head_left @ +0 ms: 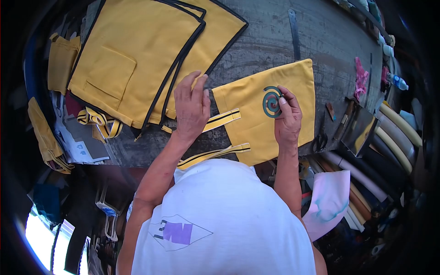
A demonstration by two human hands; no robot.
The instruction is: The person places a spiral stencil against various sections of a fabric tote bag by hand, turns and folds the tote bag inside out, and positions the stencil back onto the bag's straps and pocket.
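My right hand [288,117] pinches the edge of a dark green spiral coil [272,101] over a yellow fabric piece [250,133]. My left hand [191,105] is raised beside the stack of yellow fabric with black edging [137,55], its fingers apart and holding nothing. A yellow strap with a black stripe [222,120] runs from beside my left hand onto the yellow piece. Nearer my body lies a second striped strap [215,155], its end on the lower edge of that piece.
A metal ruler [294,34] lies on the dark table [270,46] at the back. Black scissors [320,141], a pink scrap [361,79] and a plastic bottle [398,82] are at the right. Rolls of material [394,142] stand beyond the table's right edge.
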